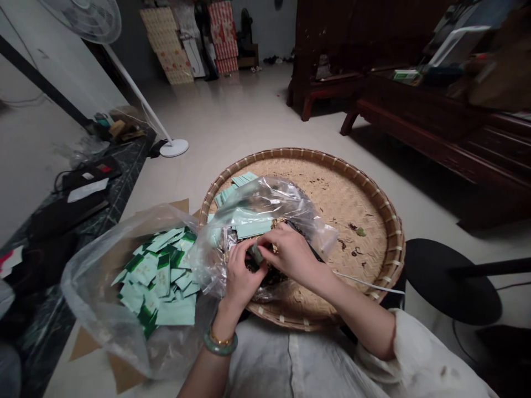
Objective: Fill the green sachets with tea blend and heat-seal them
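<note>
My left hand [244, 272] and my right hand [291, 254] meet over a clear plastic bag [257, 207] lying in a round bamboo tray [375, 221]. Between my fingers I pinch a small pale green sachet [257, 254]. Dark loose tea [259, 271] and crumbs lie under my hands. A black slender tool [307, 244] runs from under my right hand, its type unclear. More pale green sachets [249, 221] show through the bag. A second clear bag [103, 287] at my left holds several green-and-white sachets [155, 273].
A white cable [367, 282] crosses the tray's near right side. A dark stone bench [103, 204] with black cases runs along the left. A round black stand [452, 282] is at the right. Dark wooden furniture [415, 105] stands beyond the tray.
</note>
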